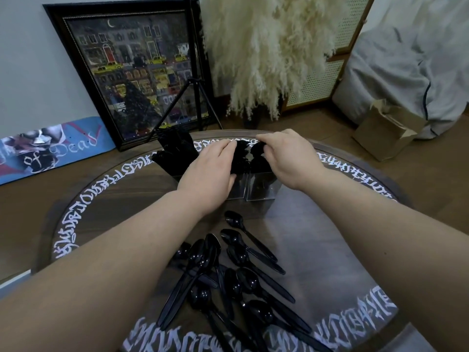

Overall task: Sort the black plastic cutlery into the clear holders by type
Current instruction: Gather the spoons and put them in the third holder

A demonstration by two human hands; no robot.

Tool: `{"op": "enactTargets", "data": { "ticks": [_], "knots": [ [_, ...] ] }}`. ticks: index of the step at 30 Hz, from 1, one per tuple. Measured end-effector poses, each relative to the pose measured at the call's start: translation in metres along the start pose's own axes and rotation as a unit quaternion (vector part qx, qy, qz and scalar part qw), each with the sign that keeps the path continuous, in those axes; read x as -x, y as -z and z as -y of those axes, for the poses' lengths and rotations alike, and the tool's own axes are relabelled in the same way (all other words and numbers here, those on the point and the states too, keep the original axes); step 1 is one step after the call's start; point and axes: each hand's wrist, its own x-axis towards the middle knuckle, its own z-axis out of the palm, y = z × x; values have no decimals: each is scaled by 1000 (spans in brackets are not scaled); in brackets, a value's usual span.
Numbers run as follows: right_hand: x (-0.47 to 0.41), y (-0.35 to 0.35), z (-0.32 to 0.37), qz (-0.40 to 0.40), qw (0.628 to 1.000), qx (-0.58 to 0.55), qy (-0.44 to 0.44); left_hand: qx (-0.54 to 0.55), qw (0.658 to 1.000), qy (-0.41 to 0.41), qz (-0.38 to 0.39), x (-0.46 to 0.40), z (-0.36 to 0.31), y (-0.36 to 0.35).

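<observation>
1. My left hand (pixel 210 168) and right hand (pixel 286 156) pinch cutlery tops above the clear holders (pixel 261 189).
2. Loose spoons (pixel 236 270) lie near me on the table (pixel 330 250).
3. I judge them light, stiff, slick; grip mid-handle.

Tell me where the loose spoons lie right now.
In the head view, the loose spoons lie piled on the round table, between the forearms, nearer the person than the clear holders.
</observation>
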Motion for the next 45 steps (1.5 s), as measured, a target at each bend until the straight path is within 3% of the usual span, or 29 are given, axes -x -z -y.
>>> {"op": "enactTargets", "data": {
  "ticks": [4,8,19,25,31,33,40,45],
  "knots": [
    [11,-3,0,85,996,-31,26,10,1000,2,-5,-2,1,-1],
    [16,-6,-3,100,994,-7,53,11,1000,-2,-5,-2,2,-1],
    [8,-22,4,48,999,-16,14,7,1000,-8,-2,-1,6,1],
    [24,-6,5,46,998,49,10,-11,999,-25,-26,11,2,9],
    [79,11,14,-85,995,-12,40,6,995,-44,-93,51,-5,19],
    [102,10,21,-96,995,-32,24,28,994,-22,-99,71,-10,17],
    [150,-20,42,128,989,-45,-62,10,995,57,87,134,-14,-7],
    [155,-41,45,156,981,-66,-93,2,983,80,164,148,-14,-24]
  ]
}}
